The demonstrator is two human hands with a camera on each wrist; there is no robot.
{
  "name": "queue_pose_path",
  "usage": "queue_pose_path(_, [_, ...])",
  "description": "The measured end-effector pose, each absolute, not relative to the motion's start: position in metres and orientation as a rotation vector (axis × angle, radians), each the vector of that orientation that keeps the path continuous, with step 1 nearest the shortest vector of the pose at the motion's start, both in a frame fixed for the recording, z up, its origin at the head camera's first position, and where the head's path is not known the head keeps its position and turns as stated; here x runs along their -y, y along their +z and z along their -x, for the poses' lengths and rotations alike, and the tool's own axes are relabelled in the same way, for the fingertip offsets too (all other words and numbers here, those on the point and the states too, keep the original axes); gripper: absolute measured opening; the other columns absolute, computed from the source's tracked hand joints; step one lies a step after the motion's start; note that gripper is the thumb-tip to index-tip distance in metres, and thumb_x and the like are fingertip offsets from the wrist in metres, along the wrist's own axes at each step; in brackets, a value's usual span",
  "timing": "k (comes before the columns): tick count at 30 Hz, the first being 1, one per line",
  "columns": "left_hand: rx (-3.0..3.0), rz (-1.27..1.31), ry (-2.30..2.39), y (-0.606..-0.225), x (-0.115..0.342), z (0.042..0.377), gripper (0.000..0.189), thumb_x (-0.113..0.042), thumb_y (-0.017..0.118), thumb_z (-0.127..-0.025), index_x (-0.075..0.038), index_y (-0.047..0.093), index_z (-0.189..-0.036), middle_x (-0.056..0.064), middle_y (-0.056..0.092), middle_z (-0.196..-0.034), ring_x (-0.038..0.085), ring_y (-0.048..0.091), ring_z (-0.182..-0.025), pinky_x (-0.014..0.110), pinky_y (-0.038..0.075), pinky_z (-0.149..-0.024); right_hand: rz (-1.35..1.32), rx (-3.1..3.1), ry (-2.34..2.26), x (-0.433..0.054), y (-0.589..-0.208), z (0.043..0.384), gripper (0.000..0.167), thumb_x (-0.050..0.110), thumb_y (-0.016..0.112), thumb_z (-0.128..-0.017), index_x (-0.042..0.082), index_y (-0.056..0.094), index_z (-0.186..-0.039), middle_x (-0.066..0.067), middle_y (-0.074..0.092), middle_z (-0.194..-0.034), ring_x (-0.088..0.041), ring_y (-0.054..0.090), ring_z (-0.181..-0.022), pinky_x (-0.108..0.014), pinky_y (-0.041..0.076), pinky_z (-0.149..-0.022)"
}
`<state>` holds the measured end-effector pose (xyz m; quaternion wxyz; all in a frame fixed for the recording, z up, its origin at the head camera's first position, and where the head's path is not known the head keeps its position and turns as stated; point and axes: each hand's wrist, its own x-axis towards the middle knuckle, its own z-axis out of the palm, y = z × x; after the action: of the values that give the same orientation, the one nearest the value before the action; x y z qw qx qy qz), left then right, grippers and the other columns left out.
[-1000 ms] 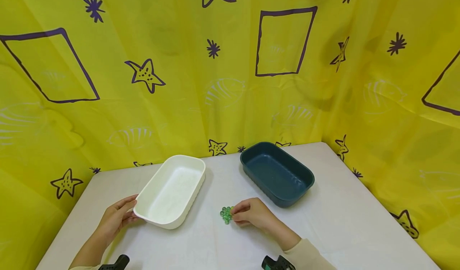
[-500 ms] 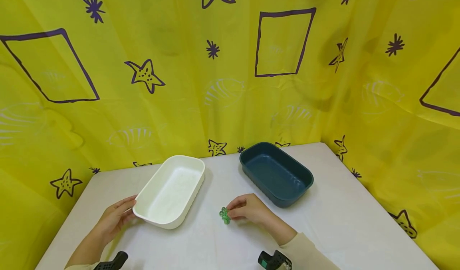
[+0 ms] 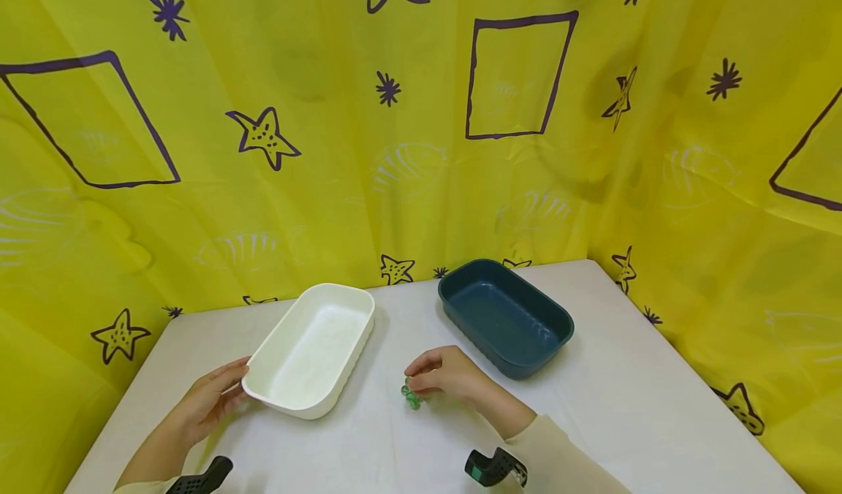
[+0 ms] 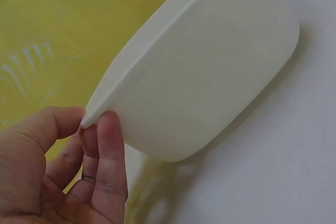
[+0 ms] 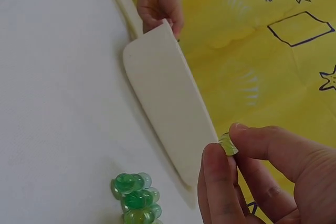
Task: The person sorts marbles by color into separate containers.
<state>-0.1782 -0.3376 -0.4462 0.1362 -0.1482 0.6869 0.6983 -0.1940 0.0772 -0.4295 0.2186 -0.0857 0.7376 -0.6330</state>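
Head view: the yellow curtain (image 3: 329,209) is printed with dark stars, frames and pale fish. On the white table (image 3: 358,450), a plain white tub (image 3: 312,355), oblong with rounded corners, has its long axis running from one o'clock to seven. The left hand (image 3: 209,405) grips its rim at the eight o'clock corner. Green marbles (image 3: 412,400) lie clustered at the tub's four o'clock, just beside the right hand (image 3: 447,374). A dark teal tub (image 3: 509,326) sits at the marbles' two o'clock, its long axis from ten to four.

Left wrist view: the thumb and fingers are closed on the rim, which slants from seven o'clock toward one.

Right wrist view: thumb and forefinger, nearly together, pinch a yellow-green, see-through marble (image 5: 228,145). The loose marbles, glossy and translucent, lie bunched near seven o'clock.
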Motion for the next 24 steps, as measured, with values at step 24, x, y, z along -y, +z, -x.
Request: queue_pose_path(24, [-1.841, 0.5, 2.065, -0.441, 0.336, 0.178, 0.029, -0.022, 0.056, -0.101, -0.039, 0.07, -0.083, -0.008, 0.063, -0.091, 0.004, 0.062, -0.076, 0.012, 0.055, -0.066, 0.316, -2.037, -1.755, -0.056, -0.406, 0.199, 0.016, 0.0, 0.076, -0.081, -0.005, 0.071, -0.096, -0.007, 0.067, -0.086, -0.015, 0.068, -0.074, -0.032, 0.062, -0.076])
